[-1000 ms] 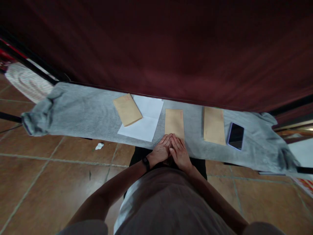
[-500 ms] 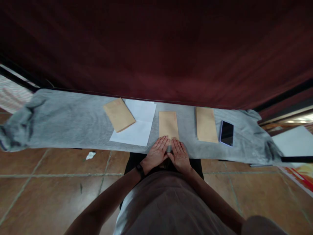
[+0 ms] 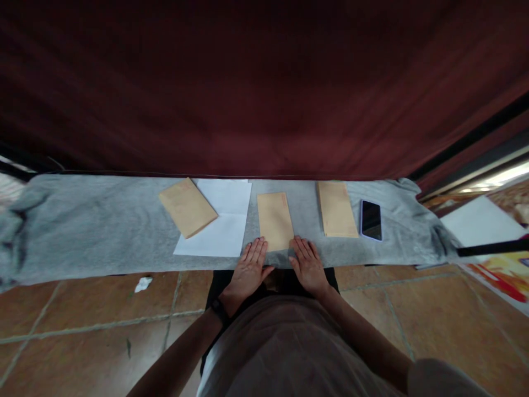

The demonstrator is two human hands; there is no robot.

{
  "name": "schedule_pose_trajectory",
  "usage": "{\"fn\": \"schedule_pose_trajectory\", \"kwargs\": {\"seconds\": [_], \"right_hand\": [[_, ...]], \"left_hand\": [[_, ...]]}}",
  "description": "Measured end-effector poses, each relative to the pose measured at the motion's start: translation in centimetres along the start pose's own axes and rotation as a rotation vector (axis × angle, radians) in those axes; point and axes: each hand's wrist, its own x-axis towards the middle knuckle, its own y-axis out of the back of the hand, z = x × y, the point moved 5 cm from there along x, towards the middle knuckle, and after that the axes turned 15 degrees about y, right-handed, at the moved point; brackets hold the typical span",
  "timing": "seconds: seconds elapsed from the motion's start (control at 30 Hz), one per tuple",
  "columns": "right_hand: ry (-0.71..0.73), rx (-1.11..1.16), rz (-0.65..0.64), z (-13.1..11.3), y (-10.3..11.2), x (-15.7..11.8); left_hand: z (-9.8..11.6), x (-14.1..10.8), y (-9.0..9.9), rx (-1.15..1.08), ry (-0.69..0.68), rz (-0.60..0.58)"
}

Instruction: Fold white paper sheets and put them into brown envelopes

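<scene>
A brown paper envelope (image 3: 275,220) lies flat in front of me on the grey cloth, its short lower edge towards my body. My left hand (image 3: 250,267) rests flat, fingertips at the envelope's lower left corner, thumb stretched out to the side. At the lower right corner lies my right hand (image 3: 309,267), fingers extended and pressing on or beside the edge. Neither hand grasps anything. To the left, another brown envelope (image 3: 188,208) lies slanted over white paper sheets (image 3: 229,229). On the right is a small stack of brown envelopes (image 3: 338,210).
A phone (image 3: 371,220) in a purple case lies right of the stack. The grey cloth (image 3: 103,226) covers a long narrow surface, backed by a dark red panel (image 3: 264,99). A crumpled white scrap (image 3: 143,284) is on the tiled floor. Papers (image 3: 481,220) sit at far right.
My hands have slid apart from the middle of the envelope's lower end to its two lower corners. The view has turned slightly, shifting everything on the cloth leftward.
</scene>
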Motion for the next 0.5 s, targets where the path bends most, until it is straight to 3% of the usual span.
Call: {"fn": "schedule_pose_trajectory", "kwargs": {"seconds": [0.27, 0.5], "right_hand": [[0.128, 0.033, -0.021, -2.3, -1.4, 4.8], [-0.070, -0.101, 0.132, 1.2, -1.6, 2.5]], "left_hand": [[-0.3, 0.0, -0.8, 0.028, -0.027, 0.036], [-0.3, 0.0, -0.9, 0.043, -0.035, 0.087]]}}
